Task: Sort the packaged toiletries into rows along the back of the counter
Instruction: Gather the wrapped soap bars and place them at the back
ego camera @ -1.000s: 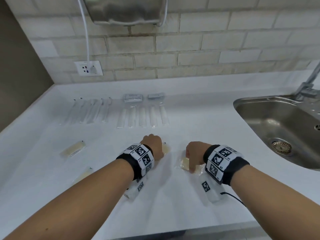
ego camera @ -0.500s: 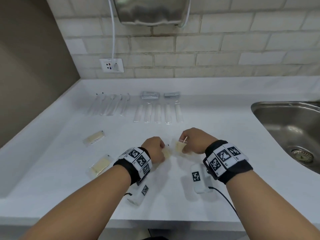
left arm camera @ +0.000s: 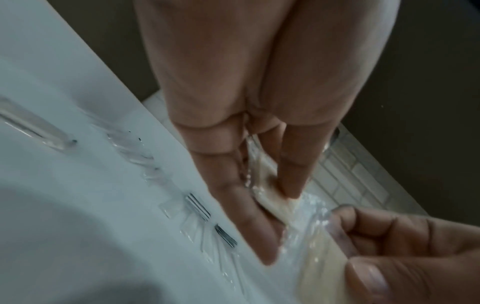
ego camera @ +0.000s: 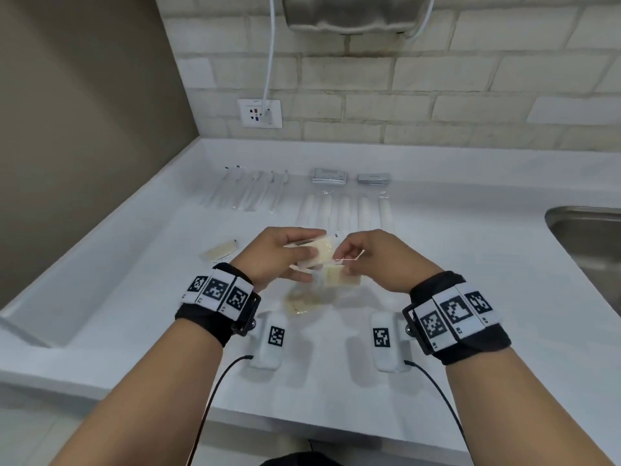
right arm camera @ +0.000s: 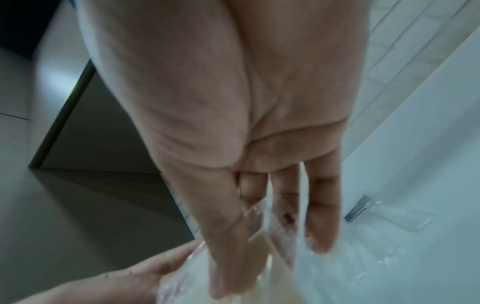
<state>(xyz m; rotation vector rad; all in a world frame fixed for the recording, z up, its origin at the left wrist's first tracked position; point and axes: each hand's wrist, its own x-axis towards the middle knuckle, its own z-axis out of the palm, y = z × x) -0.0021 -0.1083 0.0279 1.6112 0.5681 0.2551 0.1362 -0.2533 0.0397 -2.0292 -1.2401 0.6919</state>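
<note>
Left hand: the left hand (ego camera: pixel 274 255) is raised above the counter at frame centre, thumb and fingers pinching a cream soap packet (ego camera: pixel 317 252) in clear wrap; the left wrist view shows the fingers (left arm camera: pixel 291 168) clamped on its edge.
Right hand: the right hand (ego camera: pixel 373 255), just right of the left, pinches a second soap packet (ego camera: pixel 339 275) by its clear wrapper; the two packets touch or overlap between the hands.
Counter packet, centre: a third soap packet (ego camera: pixel 304 301) lies on the white counter (ego camera: pixel 470 297) just below the hands.
Counter packet, left: a fourth soap packet (ego camera: pixel 220 250) lies left of centre, well apart from the hands.
Back rows: clear-wrapped toothbrushes (ego camera: pixel 250 193) stand side by side at upper left of centre; white wrapped tubes (ego camera: pixel 344 213) form a row to their right, with two grey sachet stacks (ego camera: pixel 329 176) behind them.
Sink: a steel sink (ego camera: pixel 591 237) sits at the right edge.
Wall: a socket (ego camera: pixel 258 113) with a white cable is on the brick wall (ego camera: pixel 470 79), a metal dispenser (ego camera: pixel 349 15) above.
</note>
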